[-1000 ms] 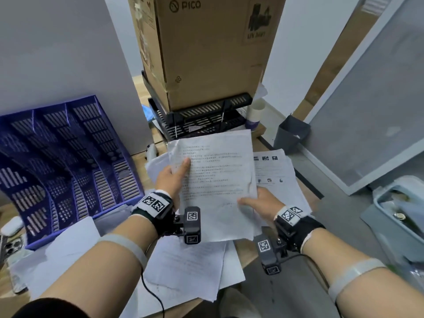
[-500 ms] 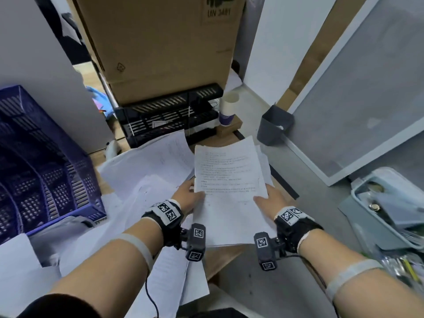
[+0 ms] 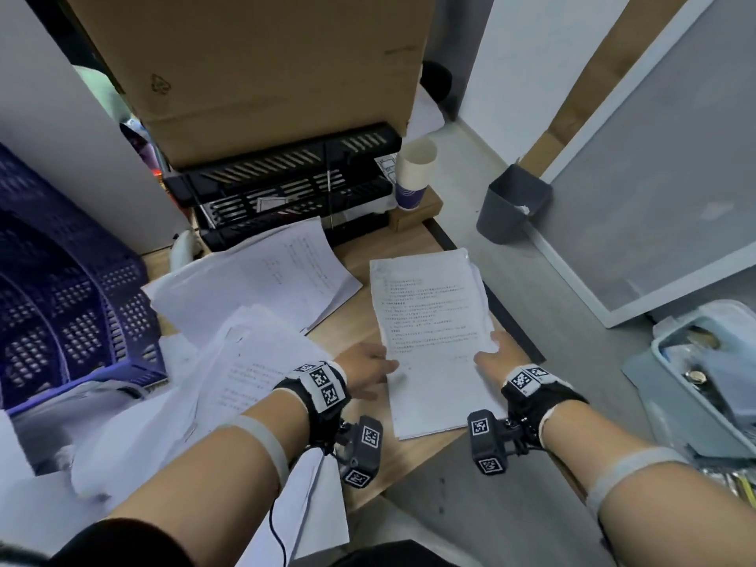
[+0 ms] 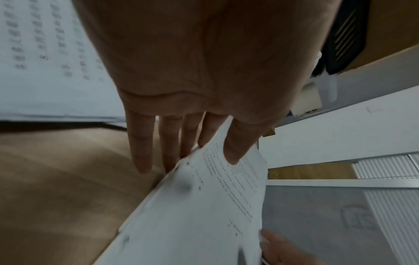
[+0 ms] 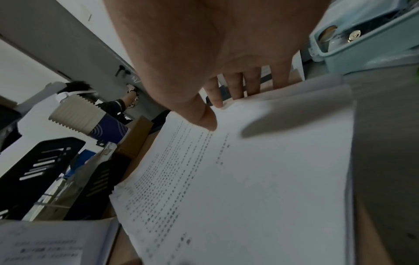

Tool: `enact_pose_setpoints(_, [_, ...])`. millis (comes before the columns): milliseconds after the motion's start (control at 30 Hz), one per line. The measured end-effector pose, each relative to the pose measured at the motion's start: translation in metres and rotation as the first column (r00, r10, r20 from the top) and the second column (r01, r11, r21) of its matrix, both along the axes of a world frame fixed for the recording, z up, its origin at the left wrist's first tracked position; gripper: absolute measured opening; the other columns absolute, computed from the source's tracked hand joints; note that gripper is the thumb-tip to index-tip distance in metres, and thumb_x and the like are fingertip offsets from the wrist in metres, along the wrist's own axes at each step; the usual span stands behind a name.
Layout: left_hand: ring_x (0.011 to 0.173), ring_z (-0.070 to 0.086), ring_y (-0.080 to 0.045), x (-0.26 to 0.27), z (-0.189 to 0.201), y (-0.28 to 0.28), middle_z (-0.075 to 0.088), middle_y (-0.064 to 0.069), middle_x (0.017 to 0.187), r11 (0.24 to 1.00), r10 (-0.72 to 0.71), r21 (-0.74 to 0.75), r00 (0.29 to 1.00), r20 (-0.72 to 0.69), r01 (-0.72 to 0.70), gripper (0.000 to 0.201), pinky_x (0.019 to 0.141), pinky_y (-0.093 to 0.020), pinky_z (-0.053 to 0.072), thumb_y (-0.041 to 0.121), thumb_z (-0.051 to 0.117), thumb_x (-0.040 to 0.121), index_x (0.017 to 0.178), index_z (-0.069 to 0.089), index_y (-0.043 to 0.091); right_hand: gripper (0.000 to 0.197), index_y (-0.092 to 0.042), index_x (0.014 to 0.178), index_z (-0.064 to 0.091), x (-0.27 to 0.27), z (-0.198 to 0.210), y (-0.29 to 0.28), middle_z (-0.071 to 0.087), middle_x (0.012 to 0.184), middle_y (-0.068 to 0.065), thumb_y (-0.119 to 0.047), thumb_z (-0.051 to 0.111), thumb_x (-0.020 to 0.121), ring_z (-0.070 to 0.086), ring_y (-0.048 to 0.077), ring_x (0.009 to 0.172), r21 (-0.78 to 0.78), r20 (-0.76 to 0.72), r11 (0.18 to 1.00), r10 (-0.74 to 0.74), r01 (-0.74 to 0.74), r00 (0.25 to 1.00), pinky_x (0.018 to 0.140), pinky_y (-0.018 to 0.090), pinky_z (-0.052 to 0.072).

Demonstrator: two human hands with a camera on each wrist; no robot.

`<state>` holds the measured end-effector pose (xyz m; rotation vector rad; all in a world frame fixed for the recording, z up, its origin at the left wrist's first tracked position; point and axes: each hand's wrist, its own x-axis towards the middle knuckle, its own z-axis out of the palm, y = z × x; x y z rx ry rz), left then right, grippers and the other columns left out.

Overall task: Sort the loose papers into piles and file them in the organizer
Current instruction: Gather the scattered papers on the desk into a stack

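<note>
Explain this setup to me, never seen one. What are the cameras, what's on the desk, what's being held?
No robot here: a person works bare-handed, wearing a head camera plus one camera strapped to each wrist.

The head view looks down at both arms. The left hand and right hand hold a printed stack of papers by its two side edges, low over the wooden desk. Each wrist view looks along the palm: thumb on top of the stack, fingers under it.

More loose papers are spread on the left, beside a blue organizer. Behind stand a black tray rack under a cardboard box, and a paper cup.
</note>
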<state>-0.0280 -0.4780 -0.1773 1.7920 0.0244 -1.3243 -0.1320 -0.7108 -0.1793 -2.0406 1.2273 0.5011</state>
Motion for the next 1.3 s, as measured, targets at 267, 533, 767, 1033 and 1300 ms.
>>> enact_pose_setpoints(267, [0.116, 0.050, -0.029, 0.086, 0.037, 0.074, 0.047, -0.011, 0.126, 0.851, 0.165, 0.082, 0.411, 0.897, -0.519, 0.044, 0.095, -0.034, 0.042, 0.011, 0.066, 0.077, 0.119, 0.055, 0.018, 0.047, -0.016, 0.134, 0.050, 0.045, 0.007, 0.044, 0.049, 0.140, 0.008, -0.009, 0.057, 0.088, 0.049, 0.026, 0.127, -0.045, 0.349, 0.997, 0.067, -0.055, 0.935, 0.102, 0.029, 0.038])
enact_pose_setpoints(533, [0.132, 0.042, -0.035, 0.147, 0.034, 0.147, 0.048, -0.013, 0.140, 0.649, -0.230, 0.576, 0.594, 0.771, -0.496, 0.079, 0.114, -0.055, 0.028, 0.042, 0.075, 0.078, 0.144, 0.035, 0.023, 0.039, -0.023, 0.122, 0.055, 0.083, 0.007, 0.111, 0.060, 0.124, -0.002, -0.002, 0.055, 0.089, 0.055, 0.014, 0.119, 0.175, 0.493, 0.936, 0.185, -0.306, 0.850, 0.099, 0.028, 0.042])
enact_pose_setpoints(767, [0.117, 0.047, -0.035, 0.144, 0.037, 0.174, 0.055, -0.012, 0.122, 0.637, -0.459, 0.668, 0.508, 0.729, -0.384, 0.031, 0.104, -0.052, 0.034, 0.042, 0.064, 0.086, 0.114, 0.065, 0.030, 0.046, -0.030, 0.112, 0.058, 0.097, 0.008, 0.142, 0.067, 0.113, -0.002, 0.005, 0.049, 0.084, 0.061, 0.013, 0.109, 0.244, 0.509, 0.917, 0.154, -0.314, 0.847, 0.092, 0.024, 0.043])
enact_pose_setpoints(1033, [0.090, 0.065, -0.041, 0.134, 0.076, 0.185, 0.069, -0.013, 0.101, 0.865, -0.197, 0.360, 0.424, 0.884, -0.349, 0.016, 0.075, -0.041, 0.052, 0.034, 0.053, 0.096, 0.104, 0.063, 0.025, 0.035, -0.021, 0.116, 0.060, 0.103, 0.020, 0.172, 0.069, 0.112, 0.001, -0.002, 0.053, 0.088, 0.063, 0.018, 0.107, 0.250, 0.503, 0.939, 0.081, -0.234, 0.861, 0.087, 0.026, 0.048])
enact_pose_setpoints(1300, [0.079, 0.058, -0.003, 0.122, 0.133, 0.185, 0.069, 0.002, 0.090, 0.878, 0.476, -0.427, 0.493, 0.728, -0.218, 0.009, 0.076, -0.021, 0.050, 0.020, 0.061, 0.094, 0.097, 0.070, 0.022, 0.091, -0.034, 0.135, 0.043, 0.109, 0.053, 0.199, 0.056, 0.128, -0.015, -0.057, 0.082, 0.056, 0.056, 0.016, 0.117, 0.543, 0.525, 0.839, -0.354, 0.015, 0.774, 0.102, 0.045, 0.046])
